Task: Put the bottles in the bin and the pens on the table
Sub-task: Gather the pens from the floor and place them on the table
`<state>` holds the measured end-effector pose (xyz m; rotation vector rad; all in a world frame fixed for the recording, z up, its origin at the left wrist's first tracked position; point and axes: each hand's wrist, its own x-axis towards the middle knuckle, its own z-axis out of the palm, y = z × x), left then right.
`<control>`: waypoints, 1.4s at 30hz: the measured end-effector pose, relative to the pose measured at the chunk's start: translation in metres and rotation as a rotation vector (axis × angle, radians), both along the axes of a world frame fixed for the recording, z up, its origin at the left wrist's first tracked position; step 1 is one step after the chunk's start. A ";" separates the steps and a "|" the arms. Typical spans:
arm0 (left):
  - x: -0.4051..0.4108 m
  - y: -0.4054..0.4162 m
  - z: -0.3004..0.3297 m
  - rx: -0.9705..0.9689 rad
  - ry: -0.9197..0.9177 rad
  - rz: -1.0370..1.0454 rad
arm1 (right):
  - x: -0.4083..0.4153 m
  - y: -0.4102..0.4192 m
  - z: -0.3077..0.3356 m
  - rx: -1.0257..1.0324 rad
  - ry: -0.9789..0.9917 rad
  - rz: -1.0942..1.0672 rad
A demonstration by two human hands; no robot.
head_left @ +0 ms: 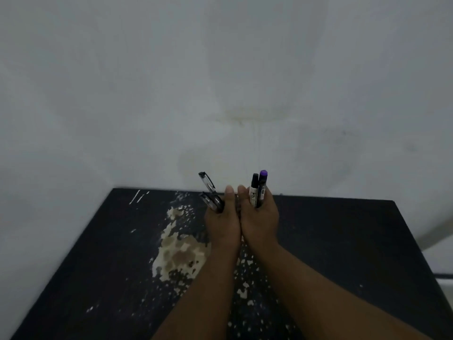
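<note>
Pens [212,197] in left hand [221,227] fingers; markers [258,190] in right hand [259,224] fingers, over table [343,231].

I see two bare forearms entering from the bottom edge of my view, narrowing toward the wrists. No sleeve, watch, band or ring shows on either one. The bare left hand [221,223] and the bare right hand [260,223] carry no gloves. The short, unpainted nail of one left finger [230,190] shows plainly. Motion blur softens the forearm outlines, so I cannot make out finer detail.
</note>
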<state>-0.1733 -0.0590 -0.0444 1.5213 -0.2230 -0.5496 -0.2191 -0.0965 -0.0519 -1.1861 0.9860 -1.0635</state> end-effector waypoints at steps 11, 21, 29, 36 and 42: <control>0.047 -0.074 -0.085 0.069 0.047 -0.206 | 0.042 -0.061 -0.079 0.046 0.069 -0.307; 0.046 -0.072 -0.133 0.151 -0.036 -0.350 | 0.036 -0.057 -0.126 0.031 0.228 -0.394; 0.054 -0.062 -0.143 0.160 -0.242 -0.421 | 0.041 -0.056 -0.126 -0.008 0.195 -0.394; 0.056 -0.059 -0.143 0.204 -0.222 -0.361 | 0.047 -0.055 -0.128 -0.006 0.167 -0.401; 0.065 -0.062 -0.150 0.255 -0.268 -0.456 | 0.048 -0.058 -0.137 -0.012 0.244 -0.392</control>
